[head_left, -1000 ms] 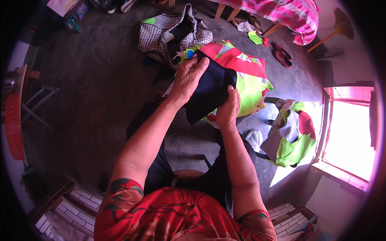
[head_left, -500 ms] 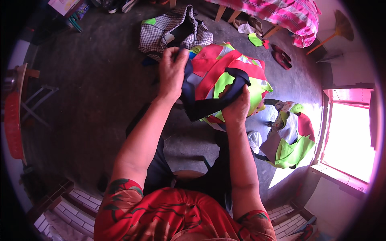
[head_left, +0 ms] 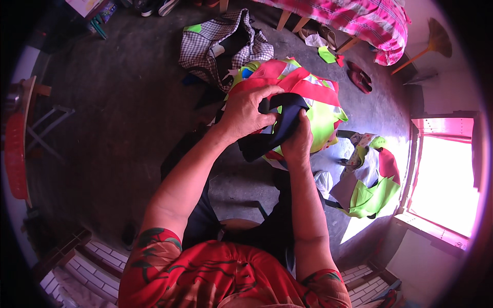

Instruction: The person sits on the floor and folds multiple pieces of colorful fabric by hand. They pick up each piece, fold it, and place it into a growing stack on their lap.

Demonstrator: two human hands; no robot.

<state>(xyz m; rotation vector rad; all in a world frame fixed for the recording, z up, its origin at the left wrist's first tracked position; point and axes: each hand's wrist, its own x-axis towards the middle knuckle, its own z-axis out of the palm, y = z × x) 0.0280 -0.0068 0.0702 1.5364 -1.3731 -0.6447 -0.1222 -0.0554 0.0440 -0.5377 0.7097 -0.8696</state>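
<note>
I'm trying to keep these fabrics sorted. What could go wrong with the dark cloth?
The dark cloth curves in a loop at the right hand, so it might crease or twist. The left hand is spread and its hold unclear, so that side could slip. In this view the cloth overlaps the pile of red and lime pieces; if dropped, it might land among them.

The dark strip point(head_left: 285, 127) looks like smooth, matt cloth.

Passage left over floor point(head_left: 113, 128); fabric pile point(head_left: 314, 95) blocks front, checked cloth point(head_left: 199, 49) front-left.
</note>
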